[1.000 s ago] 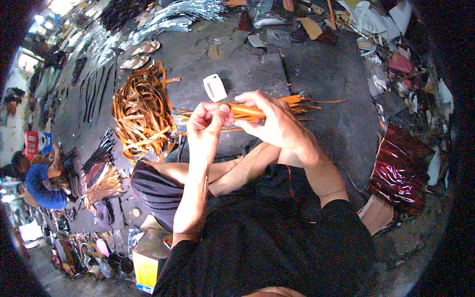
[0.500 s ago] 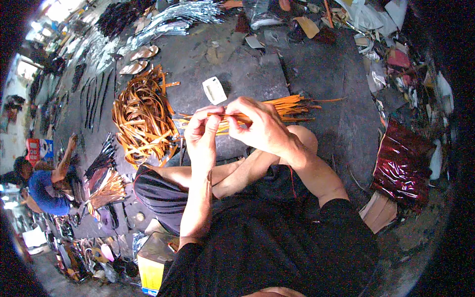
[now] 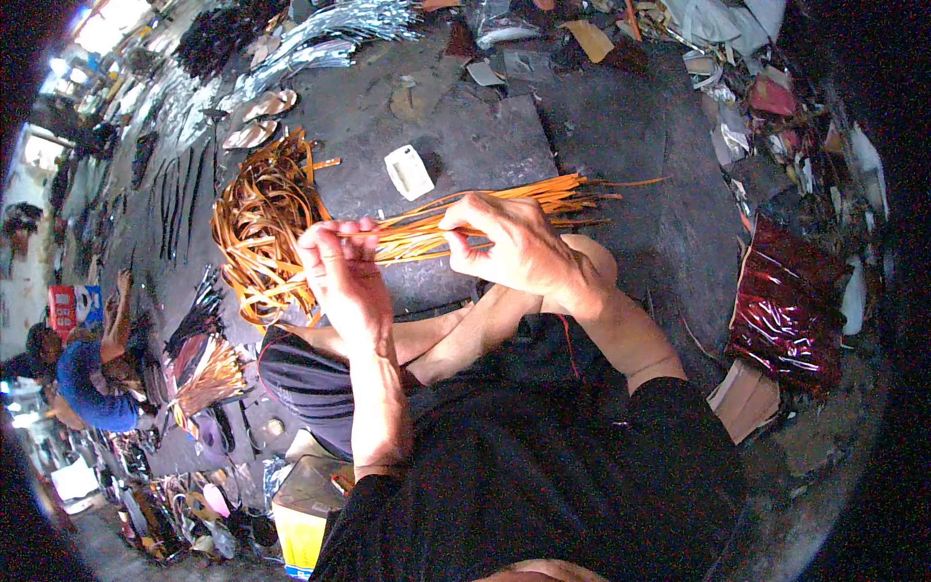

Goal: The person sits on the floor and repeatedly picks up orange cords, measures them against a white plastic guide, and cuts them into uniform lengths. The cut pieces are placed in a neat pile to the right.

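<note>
My left hand point(image 3: 341, 276) is closed in a loose pinch on a thin orange-brown strip beside the curled pile. My right hand point(image 3: 519, 247) pinches thumb to forefinger on the same strip, a short way to the right. Beyond and beneath my hands lies a bundle of straight orange strips point(image 3: 558, 194), its loose ends spread to the right. Left of it sits a tangled heap of glossy brown-orange strips point(image 3: 267, 209). Strips of the bundle run behind my fingers, so where the held strip ends is hard to see.
A small white tray point(image 3: 408, 173) lies beyond the bundle. Silver strips point(image 3: 335, 39) and shoe-sole-shaped pieces point(image 3: 262, 118) are farther off. Dark red glossy sheeting point(image 3: 787, 310) lies at right. A yellow-sided container point(image 3: 301, 524) stands near my left elbow. Another person point(image 3: 97, 383) sits at far left.
My hands were close together and are now apart. The left hand has moved left, toward the heap, while the right has stayed nearly in place. The view has shifted slightly.
</note>
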{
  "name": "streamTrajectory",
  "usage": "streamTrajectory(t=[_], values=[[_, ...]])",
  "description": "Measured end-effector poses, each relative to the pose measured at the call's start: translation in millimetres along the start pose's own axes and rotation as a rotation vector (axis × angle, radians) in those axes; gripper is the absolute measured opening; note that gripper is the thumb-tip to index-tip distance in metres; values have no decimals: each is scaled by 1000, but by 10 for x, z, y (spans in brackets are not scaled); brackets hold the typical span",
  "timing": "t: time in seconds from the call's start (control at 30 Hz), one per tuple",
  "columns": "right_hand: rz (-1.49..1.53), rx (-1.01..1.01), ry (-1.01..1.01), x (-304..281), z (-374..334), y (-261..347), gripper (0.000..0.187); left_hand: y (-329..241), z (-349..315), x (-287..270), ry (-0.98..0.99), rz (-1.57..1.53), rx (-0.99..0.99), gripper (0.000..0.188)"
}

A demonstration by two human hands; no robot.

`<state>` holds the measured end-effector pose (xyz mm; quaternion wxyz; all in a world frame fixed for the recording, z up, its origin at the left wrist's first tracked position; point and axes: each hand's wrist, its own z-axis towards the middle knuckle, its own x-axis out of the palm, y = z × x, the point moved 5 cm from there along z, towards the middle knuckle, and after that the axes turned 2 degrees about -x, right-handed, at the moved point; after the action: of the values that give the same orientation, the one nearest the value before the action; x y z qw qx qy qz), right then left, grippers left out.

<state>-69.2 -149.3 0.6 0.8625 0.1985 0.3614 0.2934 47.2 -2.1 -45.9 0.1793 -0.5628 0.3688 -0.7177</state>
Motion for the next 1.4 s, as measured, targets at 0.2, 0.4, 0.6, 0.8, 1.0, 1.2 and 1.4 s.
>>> streamTrajectory(t=[0.2,0.4,0.6,0.8,1.0,1.2,1.4], values=[[15,7,45,-164,-84,-41,22,-318,250,-423,-64,-48,60,16],[-28,5,49,-268,-151,-83,22,-584,402,-735,-19,31,108,20],[2,3,99,-302,-267,-121,22,-826,539,-1047,16,-65,88,20],[-36,40,99,-426,-330,-143,22,-1019,679,-1374,-84,-13,167,23],[-30,84,91,-545,-387,-134,21,-1078,808,-1615,-123,-9,122,25],[-60,0,82,-453,-331,-112,19,-1193,721,-1855,-142,3,152,28],[114,-15,310,380,-576,150,12,-1872,204,-2527,-531,803,278,27]])
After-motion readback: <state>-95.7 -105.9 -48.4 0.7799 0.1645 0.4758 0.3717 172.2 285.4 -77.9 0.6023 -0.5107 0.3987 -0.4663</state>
